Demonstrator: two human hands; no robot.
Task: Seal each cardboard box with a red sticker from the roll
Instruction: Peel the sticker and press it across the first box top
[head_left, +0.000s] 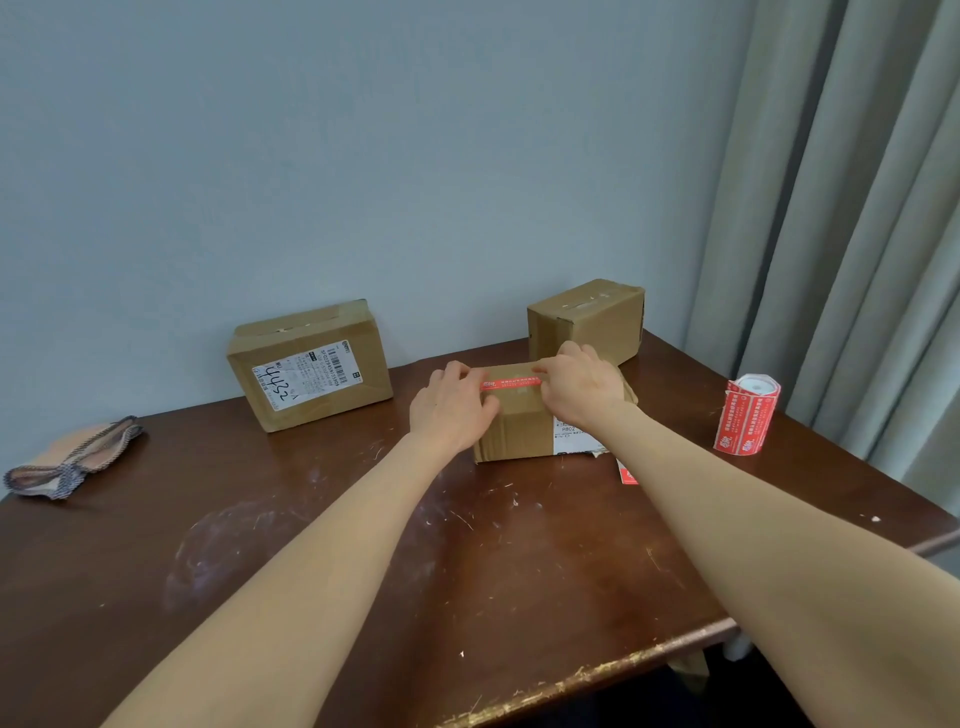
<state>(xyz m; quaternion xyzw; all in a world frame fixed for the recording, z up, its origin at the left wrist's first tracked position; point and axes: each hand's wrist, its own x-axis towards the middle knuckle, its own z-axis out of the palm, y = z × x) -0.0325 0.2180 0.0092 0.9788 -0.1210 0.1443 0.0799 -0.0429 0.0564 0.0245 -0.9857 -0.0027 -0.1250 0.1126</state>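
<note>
A small cardboard box (519, 426) sits mid-table with a red sticker (511, 383) stretched along its top. My left hand (449, 402) pinches the sticker's left end, its thumb against the box's near face. My right hand (582, 387) pinches the right end, over the box's right side. The roll of red stickers (748, 415) stands upright at the right of the table. Two other cardboard boxes stand by the wall: one with a white shipping label (311, 364) at the left, one (587, 317) behind my right hand.
A folded striped cloth (72, 457) lies at the table's left edge. A red scrap (628, 475) lies beside the near box under my right forearm. The scratched brown table (363, 545) ends close in front and at the right, near grey curtains (857, 208).
</note>
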